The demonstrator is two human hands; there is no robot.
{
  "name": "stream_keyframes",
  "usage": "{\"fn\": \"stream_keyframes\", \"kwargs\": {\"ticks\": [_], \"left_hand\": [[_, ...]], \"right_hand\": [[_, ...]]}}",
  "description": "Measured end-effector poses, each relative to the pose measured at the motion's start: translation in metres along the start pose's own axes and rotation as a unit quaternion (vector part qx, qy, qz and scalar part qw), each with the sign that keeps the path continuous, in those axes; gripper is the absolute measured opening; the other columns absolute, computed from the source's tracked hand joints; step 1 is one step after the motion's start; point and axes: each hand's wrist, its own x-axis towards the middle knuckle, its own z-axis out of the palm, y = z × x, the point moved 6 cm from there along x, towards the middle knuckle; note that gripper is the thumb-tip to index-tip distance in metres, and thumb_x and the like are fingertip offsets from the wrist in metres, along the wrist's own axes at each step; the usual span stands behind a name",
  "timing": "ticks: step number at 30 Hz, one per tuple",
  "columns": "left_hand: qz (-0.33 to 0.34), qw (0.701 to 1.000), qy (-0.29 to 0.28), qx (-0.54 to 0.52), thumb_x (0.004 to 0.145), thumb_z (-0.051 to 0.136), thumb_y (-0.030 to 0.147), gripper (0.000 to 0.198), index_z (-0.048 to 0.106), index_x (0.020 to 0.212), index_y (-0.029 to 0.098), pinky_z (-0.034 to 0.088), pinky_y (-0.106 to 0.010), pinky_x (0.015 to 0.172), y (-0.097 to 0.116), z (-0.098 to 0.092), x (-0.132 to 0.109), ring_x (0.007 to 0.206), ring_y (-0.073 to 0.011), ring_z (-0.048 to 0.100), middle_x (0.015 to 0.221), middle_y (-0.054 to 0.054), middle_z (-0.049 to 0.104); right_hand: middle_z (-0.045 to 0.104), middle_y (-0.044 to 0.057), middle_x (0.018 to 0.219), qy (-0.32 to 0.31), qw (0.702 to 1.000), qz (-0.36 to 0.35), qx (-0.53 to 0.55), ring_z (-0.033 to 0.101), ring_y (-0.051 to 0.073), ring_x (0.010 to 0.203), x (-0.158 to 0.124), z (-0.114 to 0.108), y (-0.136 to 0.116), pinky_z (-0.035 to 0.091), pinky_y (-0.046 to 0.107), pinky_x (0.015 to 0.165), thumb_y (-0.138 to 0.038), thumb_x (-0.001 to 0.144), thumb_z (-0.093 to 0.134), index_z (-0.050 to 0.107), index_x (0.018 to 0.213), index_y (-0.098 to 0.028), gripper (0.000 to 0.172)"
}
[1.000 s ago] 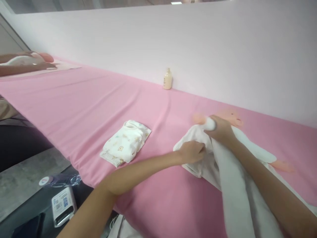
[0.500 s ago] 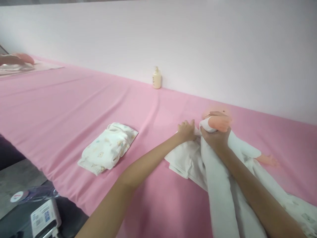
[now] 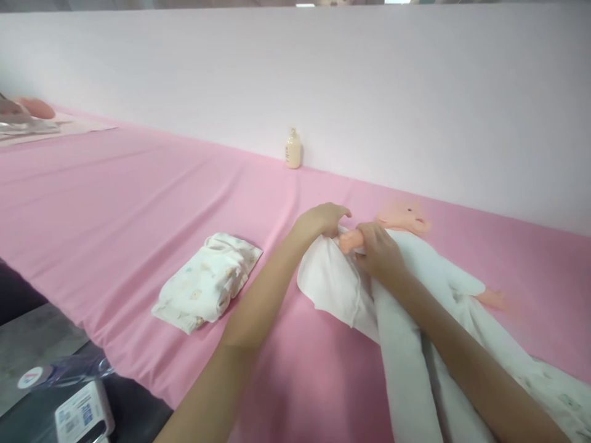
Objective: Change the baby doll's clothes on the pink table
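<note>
A baby doll [image 3: 404, 220] lies on its back on a pink cover, dressed in a white garment [image 3: 425, 258]. My right hand [image 3: 381, 249] is closed around the doll's near arm, whose small hand [image 3: 351, 240] pokes out to the left. Just left of it, my left hand [image 3: 323, 219] is bent over a loose white flap [image 3: 330, 277] of the garment and grips its upper edge; the fingertips are partly hidden. The doll's other arm [image 3: 492, 298] stretches out to the right, its hand bare.
A folded patterned baby garment [image 3: 207, 283] lies to the left. By the wall stands a cream pump bottle [image 3: 293, 149]. Below the table's left edge are a clear bottle [image 3: 64, 371] and a white device [image 3: 85, 411]. Another person's hand [image 3: 12, 111] shows at far left.
My right hand has brought the doll's arm left and down from over its face, baring the face. My left hand has shifted slightly left and up, lifting the garment flap.
</note>
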Motion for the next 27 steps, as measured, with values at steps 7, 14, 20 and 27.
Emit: {"fn": "stream_keyframes", "kwargs": {"ticks": [7,14,20,27], "left_hand": [[-0.008,1.000,0.018,0.022,0.069,0.059,0.005,0.081,0.035,0.142,0.030,0.051,-0.031,0.087,-0.002,-0.009,-0.020,0.117,-0.0220,0.053,0.140,-0.005,0.047],[0.007,0.996,0.075,0.056,0.078,0.055,0.009,0.062,0.046,0.137,0.025,0.047,-0.034,0.094,0.006,-0.008,-0.024,0.122,-0.0249,0.050,0.133,-0.008,0.054],[0.037,0.995,0.069,0.057,0.082,0.051,0.009,0.039,0.059,0.119,0.013,0.051,-0.031,0.082,0.036,0.003,-0.026,0.107,-0.0254,0.060,0.117,-0.014,0.061],[0.078,0.992,0.098,0.010,0.079,0.047,0.012,0.032,0.061,0.108,0.014,0.051,-0.031,0.072,0.032,0.011,-0.009,0.088,-0.0223,0.063,0.104,-0.011,0.064]], "right_hand": [[0.054,0.009,0.080,-0.186,0.973,0.048,-0.128,0.049,0.023,0.074,0.005,0.025,-0.013,0.036,0.032,0.065,0.001,0.069,0.045,0.049,0.088,-0.015,0.025],[0.057,0.014,0.088,-0.283,0.941,0.097,-0.160,0.052,0.026,0.081,0.001,0.042,-0.026,0.040,0.036,0.073,-0.002,0.086,0.032,0.057,0.095,-0.013,0.029],[0.060,0.012,0.111,-0.276,0.959,0.036,-0.042,0.052,0.030,0.109,-0.006,0.040,-0.047,0.036,0.050,0.103,-0.002,0.073,0.043,0.057,0.115,-0.022,0.049],[0.065,0.008,0.108,-0.282,0.921,0.155,0.219,0.061,0.023,0.098,0.012,-0.009,0.015,0.048,0.041,0.091,-0.011,0.068,0.048,0.066,0.098,-0.018,0.035]]}}
